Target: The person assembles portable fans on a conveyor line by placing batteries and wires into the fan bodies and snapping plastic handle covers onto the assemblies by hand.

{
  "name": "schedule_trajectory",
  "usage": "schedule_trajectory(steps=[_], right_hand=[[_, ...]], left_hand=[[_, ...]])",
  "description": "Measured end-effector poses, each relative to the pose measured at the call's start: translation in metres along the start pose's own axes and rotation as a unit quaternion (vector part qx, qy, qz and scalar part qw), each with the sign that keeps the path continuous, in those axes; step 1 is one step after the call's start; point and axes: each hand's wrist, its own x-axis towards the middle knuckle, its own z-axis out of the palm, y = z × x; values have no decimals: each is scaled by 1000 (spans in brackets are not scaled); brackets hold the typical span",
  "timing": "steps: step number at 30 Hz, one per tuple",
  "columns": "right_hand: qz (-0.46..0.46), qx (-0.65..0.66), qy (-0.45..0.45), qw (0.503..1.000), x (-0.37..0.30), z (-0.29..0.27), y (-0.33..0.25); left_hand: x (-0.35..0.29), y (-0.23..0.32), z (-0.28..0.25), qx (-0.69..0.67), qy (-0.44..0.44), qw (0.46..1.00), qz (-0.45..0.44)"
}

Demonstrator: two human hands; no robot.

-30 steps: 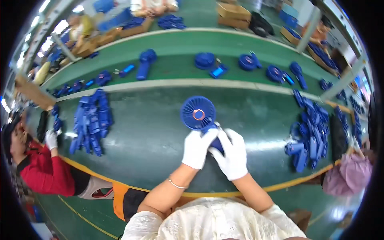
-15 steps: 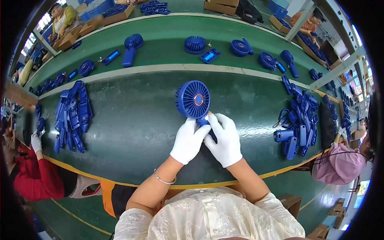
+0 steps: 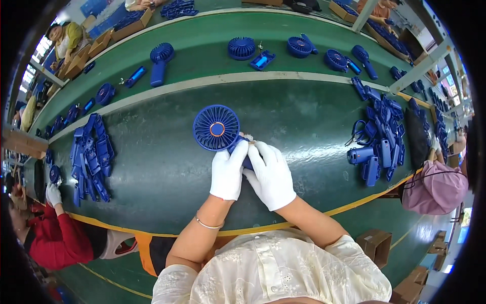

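Note:
Above the dark green worktop I hold a blue handheld fan [image 3: 216, 127], its round grille facing up and its handle pointing down to the right. My left hand [image 3: 228, 172], in a white glove, grips the neck and handle just below the grille. My right hand [image 3: 272, 175], gloved too, closes round the handle from the right. Both hands cover most of the handle. A small pale part [image 3: 247, 137] shows between the fingertips beside the neck; its kind is too small to make out.
Blue plastic casings lie piled at the left [image 3: 92, 157] and at the right [image 3: 379, 137]. Beyond a pale rail [image 3: 263, 76], fans and open handles rest on a green belt [image 3: 202, 66]. Co-workers sit on both sides; a cardboard box [image 3: 374, 245] stands on the floor.
The fan has moved left and turned, so its grille now faces up more squarely and its handle slants to the right. Both hands moved left with it.

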Motion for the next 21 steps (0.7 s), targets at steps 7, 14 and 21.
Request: schedule_trajectory(steps=[7, 14, 21], right_hand=[[29, 53, -11, 998, -2, -11, 12], [14, 51, -70, 996, 8, -27, 12], [24, -21, 22, 999, -9, -12, -8]], left_hand=[[-6, 11, 1, 200, -55, 978, 10], [-8, 19, -5, 289, -101, 951, 38], [-6, 3, -2, 0, -120, 992, -30]])
